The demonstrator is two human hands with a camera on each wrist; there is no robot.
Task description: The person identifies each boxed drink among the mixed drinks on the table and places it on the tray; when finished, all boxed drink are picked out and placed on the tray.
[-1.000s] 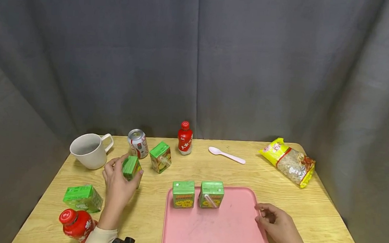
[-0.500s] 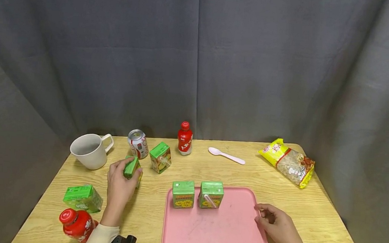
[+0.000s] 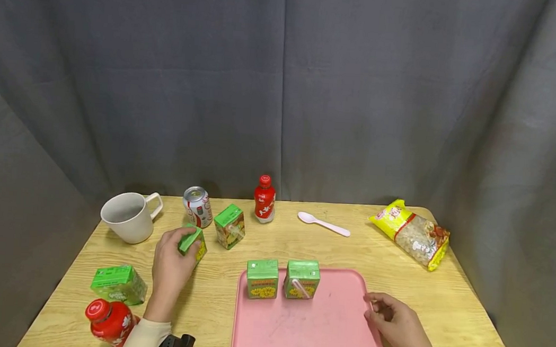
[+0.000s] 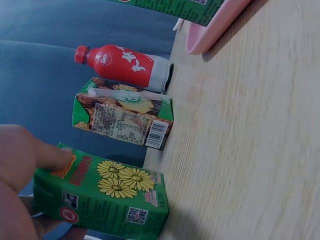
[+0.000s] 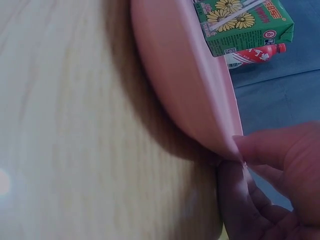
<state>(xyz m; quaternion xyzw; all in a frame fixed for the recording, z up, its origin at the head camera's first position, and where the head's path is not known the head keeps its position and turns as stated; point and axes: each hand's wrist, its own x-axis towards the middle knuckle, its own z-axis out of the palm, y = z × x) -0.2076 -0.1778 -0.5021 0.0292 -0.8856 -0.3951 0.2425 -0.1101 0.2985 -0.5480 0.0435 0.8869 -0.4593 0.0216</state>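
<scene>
My left hand (image 3: 174,265) grips a small green drink carton (image 4: 107,195) with yellow flowers on it, thumb on one side and fingers round the other. In the left wrist view, the carton's base is right at the tabletop. My right hand (image 3: 395,321) pinches the right rim of the pink tray (image 3: 316,330) between thumb and fingers; in the right wrist view, the thumb (image 5: 265,147) presses on the rim. Two matching flowered cartons, one on the left (image 3: 262,278) and one with a straw (image 3: 302,279), stand upright along the tray's far edge.
Behind the held carton stand a brown-and-green carton (image 3: 229,227), a can (image 3: 198,207) and a red bottle (image 3: 264,199). On the left are a mug (image 3: 129,217), another green carton (image 3: 119,284) and a red bottle (image 3: 112,322). A spoon (image 3: 324,222) and a snack bag (image 3: 413,232) lie at the back right.
My left hand has shifted slightly right with the carton and turned it, so its yellow-flowered face shows more in the head view. My right hand has stayed at the tray's rim.
</scene>
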